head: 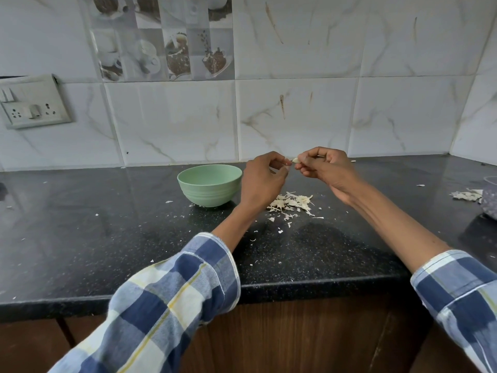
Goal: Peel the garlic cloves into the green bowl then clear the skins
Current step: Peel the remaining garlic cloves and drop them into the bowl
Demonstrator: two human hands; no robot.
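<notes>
The right hand was raised above the black speckled counter, its fingers curled round a garlic clove, whose pale tip stuck out toward the left hand. The left hand was held just beside it, fingers bent with thumb and forefinger pinched together next to the clove's tip; whether a scrap of skin lay between them was too small to tell. The two sets of fingers were almost touching.

The green bowl stood upright on the counter, just to the left of the left hand's fingers and lower than them; its inside could not be seen from this angle. Directly below both hands' fingers lay a pile of garlic skins, pale and papery, with loose flakes scattered round it toward the counter's front edge. Well to the right of the right hand's fingers, a second small heap of skins sat beside a speckled container cut off by the frame's edge.

Both forearms came out of blue, white and yellow checked sleeves. Behind the fingers rose a marble-patterned tiled wall, and far to their left a switch and socket plate was fixed to it.
</notes>
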